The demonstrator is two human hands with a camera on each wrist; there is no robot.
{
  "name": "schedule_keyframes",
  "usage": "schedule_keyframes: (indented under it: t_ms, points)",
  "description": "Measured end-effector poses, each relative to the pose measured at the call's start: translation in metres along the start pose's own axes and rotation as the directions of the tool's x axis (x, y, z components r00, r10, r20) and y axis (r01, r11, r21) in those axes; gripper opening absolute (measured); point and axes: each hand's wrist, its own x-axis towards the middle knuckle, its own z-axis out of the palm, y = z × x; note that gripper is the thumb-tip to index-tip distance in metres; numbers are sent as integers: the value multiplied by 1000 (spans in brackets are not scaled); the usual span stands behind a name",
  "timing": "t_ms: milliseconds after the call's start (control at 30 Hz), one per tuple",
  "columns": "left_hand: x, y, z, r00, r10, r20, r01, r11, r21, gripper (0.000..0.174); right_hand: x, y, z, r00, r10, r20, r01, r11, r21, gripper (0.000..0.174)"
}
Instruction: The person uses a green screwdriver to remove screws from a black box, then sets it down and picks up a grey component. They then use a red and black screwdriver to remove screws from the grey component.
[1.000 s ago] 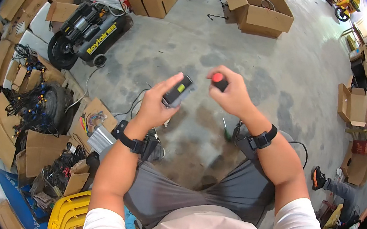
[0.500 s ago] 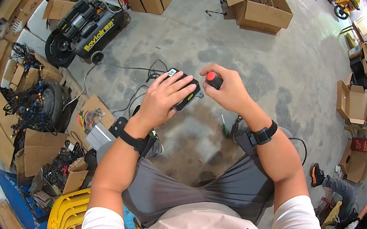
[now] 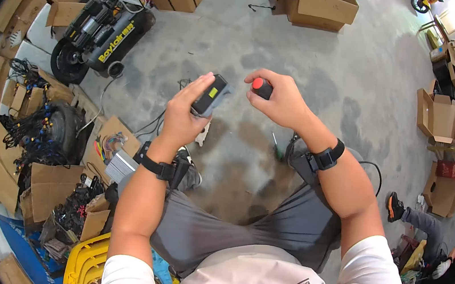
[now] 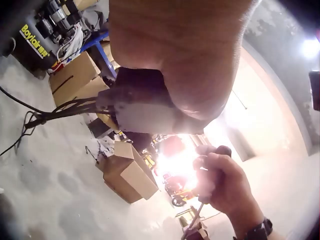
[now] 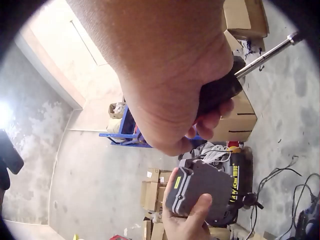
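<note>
My left hand point(image 3: 181, 114) grips a black and grey box-shaped device point(image 3: 210, 95) with a yellow label on its narrow side. In the right wrist view the thumb presses the grey housing point(image 5: 212, 187). Several dark cables point(image 4: 75, 107) run from the device in the left wrist view. My right hand point(image 3: 286, 99) holds a nut driver point(image 3: 261, 88) by its black, red-capped handle. Its steel shaft point(image 5: 265, 61), with a wider tip, points away from the device in the right wrist view. A gap separates the two hands.
A green-handled screwdriver point(image 3: 278, 149) lies on the concrete floor near my right knee. An air compressor point(image 3: 106, 40) and open cardboard boxes point(image 3: 320, 7) stand ahead. Wire bundles point(image 3: 24, 132), a tyre point(image 3: 65, 129) and a yellow crate point(image 3: 86, 261) crowd the left. Another person's leg point(image 3: 426, 223) shows at right.
The left hand turned the device over and back, so its yellow-labelled side faces up again. Both hands have shifted slightly left in the head view, and the gap between them is wider than half a second ago.
</note>
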Motion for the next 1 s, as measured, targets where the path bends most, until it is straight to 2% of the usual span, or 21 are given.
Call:
schedule_keyframes:
  t_ms: [33,100,267,333,367,467,500,567,600,667,700,767,800,867,1000]
  points:
    - [0,1,0,1000,-3,7,3,1000,-7,65,0,1,0,1000,-2,-4,2,1000,-7,26]
    - [-1,5,-3,977,-214,6,213,969,-126,63,-2,-2,-1,1000,9,-6,-9,1000,-12,27]
    - [-3,-1,-4,964,-266,7,262,945,-198,60,0,-6,0,999,38,38,-37,998,-42,26]
    - [-3,-1,-5,915,-401,45,383,828,-410,60,1,-3,3,998,41,56,-38,998,-48,28]
    - [-2,-1,-5,914,-403,45,384,827,-410,60,1,-2,5,996,47,72,-43,998,-54,30]
    - [-1,0,-6,872,-489,28,386,651,-654,60,1,2,11,997,40,70,-36,998,-56,40]
    - [-1,-1,-5,871,-490,29,387,649,-655,60,0,4,13,997,41,72,-37,998,-56,40]
    - [-2,-4,-3,846,-526,83,368,465,-805,63,0,8,18,993,65,101,-62,998,-28,51]
    - [-3,-2,-3,846,-526,85,369,464,-805,63,-1,11,21,993,66,100,-64,998,-28,51]
    - [-3,5,0,832,-525,179,366,278,-888,67,0,13,26,988,-1,155,-1,1000,7,53]
    - [-4,8,2,832,-524,181,367,277,-888,67,1,11,25,988,1,154,-2,1000,6,53]
    - [-5,13,7,828,-515,223,345,155,-926,71,2,2,20,936,139,325,-167,984,61,58]
    - [-6,14,10,820,-527,224,348,147,-926,72,2,-2,17,935,142,324,-170,984,60,58]
    - [-9,11,12,823,-519,231,355,152,-923,70,3,-6,14,830,362,425,-457,878,145,54]
    - [-10,5,3,826,-487,285,395,138,-908,63,3,-3,7,870,303,389,-401,894,199,48]
